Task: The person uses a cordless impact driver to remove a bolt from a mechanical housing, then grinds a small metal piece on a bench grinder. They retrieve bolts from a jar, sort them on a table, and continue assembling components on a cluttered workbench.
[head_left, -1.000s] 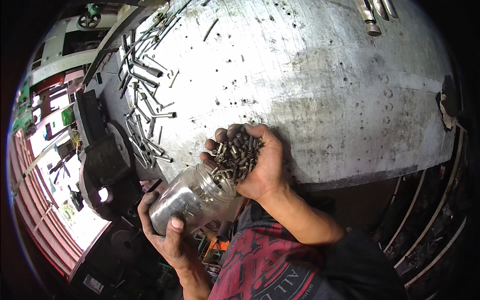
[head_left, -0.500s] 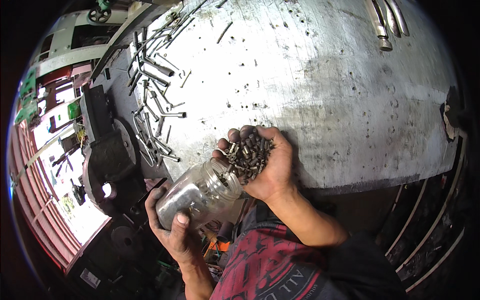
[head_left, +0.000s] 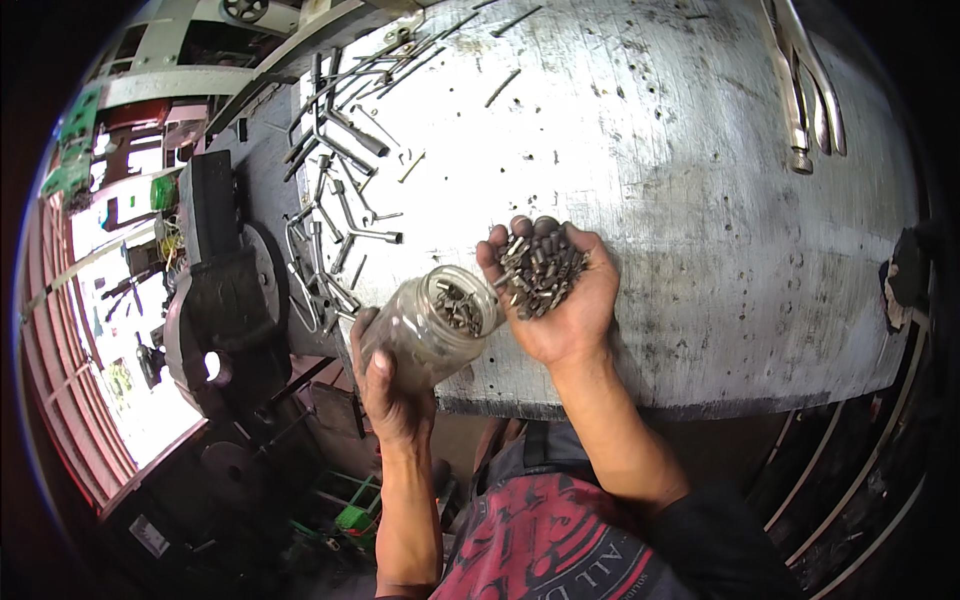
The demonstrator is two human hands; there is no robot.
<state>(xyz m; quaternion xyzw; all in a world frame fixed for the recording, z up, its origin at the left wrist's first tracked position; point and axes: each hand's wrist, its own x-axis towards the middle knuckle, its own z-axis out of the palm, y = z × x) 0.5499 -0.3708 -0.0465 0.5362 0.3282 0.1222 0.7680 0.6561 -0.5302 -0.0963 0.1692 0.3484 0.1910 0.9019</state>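
My left hand (head_left: pixel 388 392) is wrapped round a clear glass jar (head_left: pixel 420 345), its fingers and thumb closed on the lower part. The jar tilts, and small metal pieces (head_left: pixel 457 310) lie inside its open mouth. Beside that mouth, my right hand (head_left: pixel 570 325) is cupped palm up over the bench. A heap of small dark screws (head_left: pixel 541 268), some headless like set screws, fills the palm, with the fingers curled around it. The jar's rim is close to the right hand; I cannot tell whether they touch.
Hex keys and T-handled socket wrenches (head_left: pixel 345 140) lie along the left of the scuffed metal bench top (head_left: pixel 690 250). Locking pliers (head_left: pixel 803 90) rest at the far right. A dark machine with a round wheel (head_left: pixel 262 280) stands left, near the bench edge.
The jar has turned from lying toward my right palm to a more upright tilt, so its contents now show. Both hands appear farther right, and the view has shifted. The screws stay in my palm.
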